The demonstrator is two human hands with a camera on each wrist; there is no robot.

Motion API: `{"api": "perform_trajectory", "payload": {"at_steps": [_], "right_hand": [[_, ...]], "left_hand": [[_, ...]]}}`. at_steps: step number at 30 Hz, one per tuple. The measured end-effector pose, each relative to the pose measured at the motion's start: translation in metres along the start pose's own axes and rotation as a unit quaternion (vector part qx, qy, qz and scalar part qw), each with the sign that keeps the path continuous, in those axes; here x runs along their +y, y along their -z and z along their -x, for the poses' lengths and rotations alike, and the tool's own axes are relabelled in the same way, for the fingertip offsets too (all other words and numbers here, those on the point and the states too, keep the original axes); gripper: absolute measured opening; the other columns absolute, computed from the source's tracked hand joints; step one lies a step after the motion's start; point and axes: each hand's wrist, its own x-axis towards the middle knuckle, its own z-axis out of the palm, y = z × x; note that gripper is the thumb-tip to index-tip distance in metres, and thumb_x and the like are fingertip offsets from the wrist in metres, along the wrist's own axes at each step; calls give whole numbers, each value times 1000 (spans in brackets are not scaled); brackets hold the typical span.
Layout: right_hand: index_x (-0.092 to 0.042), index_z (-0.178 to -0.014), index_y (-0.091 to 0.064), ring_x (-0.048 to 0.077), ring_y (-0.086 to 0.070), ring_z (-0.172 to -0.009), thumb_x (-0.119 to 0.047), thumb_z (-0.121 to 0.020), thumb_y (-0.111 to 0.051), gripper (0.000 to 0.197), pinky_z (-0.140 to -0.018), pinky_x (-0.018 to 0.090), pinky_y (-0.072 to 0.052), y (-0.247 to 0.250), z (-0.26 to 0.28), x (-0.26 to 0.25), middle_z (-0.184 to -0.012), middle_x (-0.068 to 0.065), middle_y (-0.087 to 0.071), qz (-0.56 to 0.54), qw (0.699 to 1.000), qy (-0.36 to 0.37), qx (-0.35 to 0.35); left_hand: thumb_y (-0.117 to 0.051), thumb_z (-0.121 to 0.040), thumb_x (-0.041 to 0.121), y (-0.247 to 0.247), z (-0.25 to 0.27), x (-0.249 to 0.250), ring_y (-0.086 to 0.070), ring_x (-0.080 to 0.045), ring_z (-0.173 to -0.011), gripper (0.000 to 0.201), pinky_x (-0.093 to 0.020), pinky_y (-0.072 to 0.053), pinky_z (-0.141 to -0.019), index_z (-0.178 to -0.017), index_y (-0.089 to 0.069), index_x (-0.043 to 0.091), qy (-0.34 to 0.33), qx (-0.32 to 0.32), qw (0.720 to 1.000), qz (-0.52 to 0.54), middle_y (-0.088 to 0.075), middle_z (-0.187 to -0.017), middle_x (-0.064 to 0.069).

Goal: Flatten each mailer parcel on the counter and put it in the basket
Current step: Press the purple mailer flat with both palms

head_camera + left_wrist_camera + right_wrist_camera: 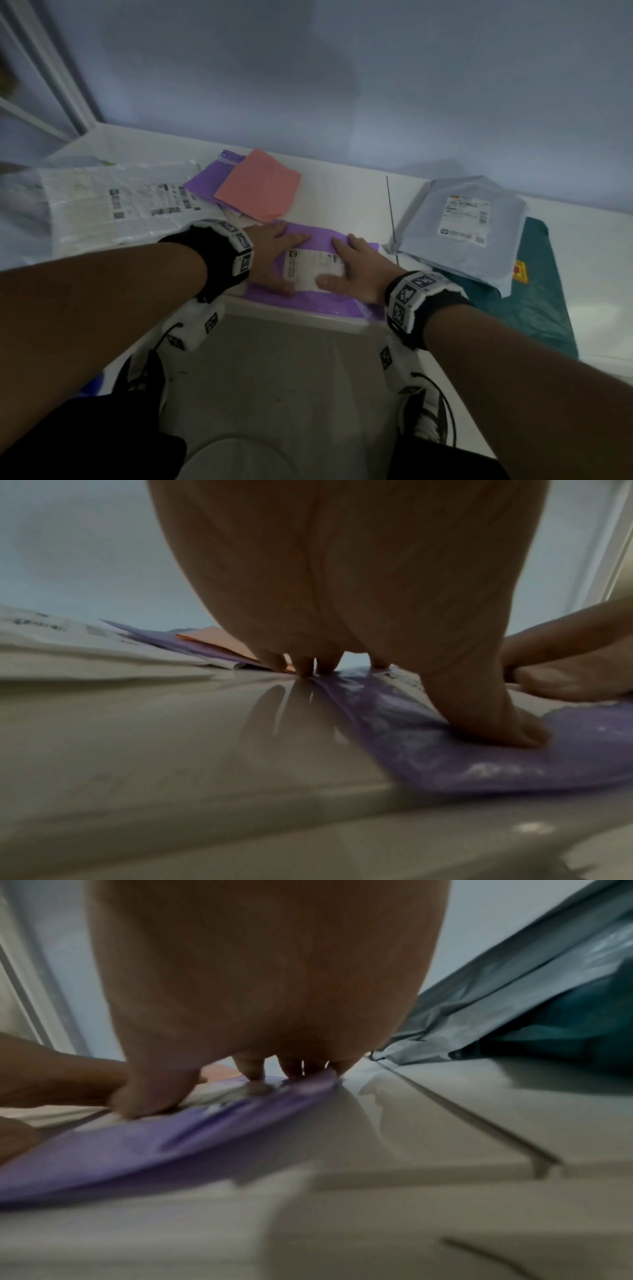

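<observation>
Currently both flat, open-fingered hands, left hand (274, 255) at 9 o'clock and right hand (352, 270) at 3 o'clock, are pressing the purple mailer (308, 299), likely light, limp and slippery, best pinched at its edges.

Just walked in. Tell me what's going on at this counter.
A person is pressing a purple mailer flat on the white counter, near its front edge. The left hand and the right hand both lie spread on it, either side of its white label. More parcels wait: a clear one at the left, a pink one lying on another purple one behind, and a grey one on a dark green one at the right. No basket is in view.
</observation>
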Motion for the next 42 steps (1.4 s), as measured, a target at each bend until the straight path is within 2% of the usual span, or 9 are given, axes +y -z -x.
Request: {"api": "perform_trajectory", "payload": {"at_steps": [6,9,12,16,28,31,34,37,42], "right_hand": [[-32,-155,8,28,7,-151,-91,-62,-52,126,-122,45,2,-8,3,9,-164,7,12,58,998,5,-17],[-32,-155,8,28,6,-151,-91,-62,-52,126,-122,44,3,-7,3,10,-164,8,10,57,998,13,-15],[-31,-156,6,28,0,-151,-86,-66,-57,124,-122,42,0,1,11,13,-165,9,5,59,998,21,-24],[-24,-157,2,27,-6,-151,-72,-76,-64,116,-121,39,-6,10,32,18,-165,7,1,49,997,36,-39],[-32,-155,9,29,-1,-151,-76,-70,-65,122,-121,43,-6,0,30,24,-164,4,10,53,997,17,-51],[-31,-157,2,28,-10,-150,-79,-68,-64,121,-122,45,-14,-1,27,24,-164,4,-3,13,999,17,-40],[-25,-149,-31,19,-46,-129,-76,-76,-59,93,-107,38,-40,8,23,19,-141,-4,-45,-178,979,-17,92],[-19,-123,-49,20,-60,-102,-51,-89,-60,48,-87,31,-46,26,19,19,-117,0,-61,-287,925,-146,200],[-1,-93,-63,26,-60,-58,-29,-88,-64,28,-55,32,-48,26,16,21,-72,13,-64,-365,890,-244,126]], "left_hand": [[-56,-60,87,2,-1,-2,-5,-34,-148,121,-43,-16,-119,-150,13,42,9,-12,1000,-14,4,-159,-20],[-37,-40,102,4,3,0,-2,-34,-148,134,-44,-14,-119,-148,17,43,11,-27,999,-32,6,-160,-19],[-46,-46,98,7,9,-1,0,-33,-148,133,-44,-11,-120,-149,16,40,10,-34,998,-43,6,-160,-17],[-17,-16,106,8,14,-5,-4,-27,-149,158,-39,-9,-120,-152,13,31,5,-41,998,-52,2,-162,-11],[-19,-23,102,6,19,-8,-5,-20,-149,152,-40,-9,-119,-152,11,28,21,-30,998,-52,3,-162,-1],[-21,-24,103,6,20,-6,-10,-21,-148,152,-42,-13,-119,-153,8,29,29,-24,997,-62,-1,-162,-1],[-46,-43,98,11,26,-3,-18,-25,-146,139,-42,-18,-118,-154,1,29,51,-5,998,-37,-8,-162,-4],[-59,-67,81,21,30,-3,-40,-29,-134,106,-38,-33,-110,-149,-27,23,98,30,995,-4,-35,-151,-9],[-62,-89,47,40,40,1,-60,-29,-90,38,-32,-48,-78,-93,-62,9,197,25,974,112,-65,-112,-15]]}}
